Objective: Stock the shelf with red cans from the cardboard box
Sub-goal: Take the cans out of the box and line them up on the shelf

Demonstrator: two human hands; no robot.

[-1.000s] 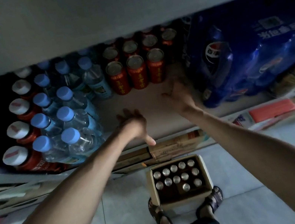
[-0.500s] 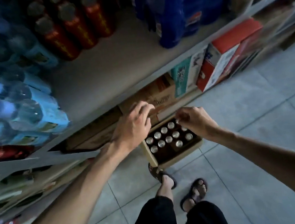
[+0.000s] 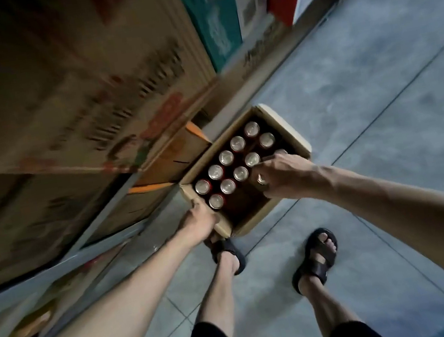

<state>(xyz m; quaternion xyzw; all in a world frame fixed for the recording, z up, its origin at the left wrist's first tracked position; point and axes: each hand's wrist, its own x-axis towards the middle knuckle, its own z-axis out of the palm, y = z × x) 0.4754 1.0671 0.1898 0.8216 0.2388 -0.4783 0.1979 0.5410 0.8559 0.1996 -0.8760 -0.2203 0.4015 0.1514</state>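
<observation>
An open cardboard box (image 3: 291, 133) stands on the tiled floor against the bottom of the shelving. Several red cans (image 3: 226, 157) with silver tops stand upright inside it, filling its far side. My left hand (image 3: 199, 222) grips the box's near left corner. My right hand (image 3: 286, 176) reaches into the box, its fingers closed around the top of one can (image 3: 261, 180) at the near right. The shelf with the stocked cans is out of view above.
Large brown cartons (image 3: 71, 99) and teal and red cartons (image 3: 215, 22) sit on the low shelves at the left and top. A grey shelf rail (image 3: 103, 241) runs diagonally. My sandalled feet (image 3: 315, 258) stand just behind the box on grey tiles.
The view has dropped from the shelf to the box on the floor. Both hands came down; the left took the box's corner and the right closed on a can.
</observation>
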